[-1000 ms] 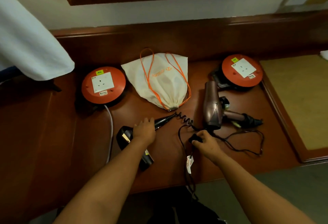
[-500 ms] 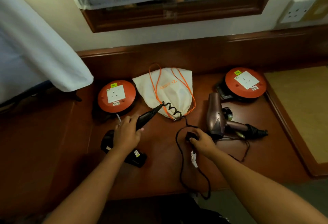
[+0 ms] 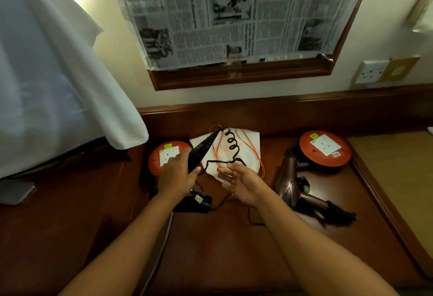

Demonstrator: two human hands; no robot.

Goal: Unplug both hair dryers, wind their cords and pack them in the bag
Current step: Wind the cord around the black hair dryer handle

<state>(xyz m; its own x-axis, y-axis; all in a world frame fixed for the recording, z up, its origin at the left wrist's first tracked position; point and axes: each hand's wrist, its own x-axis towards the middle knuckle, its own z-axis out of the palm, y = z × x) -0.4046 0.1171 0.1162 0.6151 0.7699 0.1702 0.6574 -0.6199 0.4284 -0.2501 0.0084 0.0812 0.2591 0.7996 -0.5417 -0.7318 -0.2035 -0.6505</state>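
Wooden desk [image 3: 222,249] below a papered mirror: left hand [image 3: 174,175] gripping black dryer [image 3: 199,155] raised before bag [image 3: 236,152], right hand [image 3: 243,183] open, empty beside coiled cord [image 3: 232,143]; pink dryer [image 3: 295,183] lying right; winding apparently starting, needing cord gathered next.

Two hair dryers [image 3: 201,155] [image 3: 302,190]; two reels [image 3: 167,155] [image 3: 324,149]; one bag [image 3: 246,141].

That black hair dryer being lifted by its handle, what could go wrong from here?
The left hand grips the black hair dryer while its coiled cord dangles over the bag, near the orange drawstrings; the coils might snag them. The right hand is open, holding nothing, so the loose cord trailing across the desk could catch or tangle as the dryer rises.
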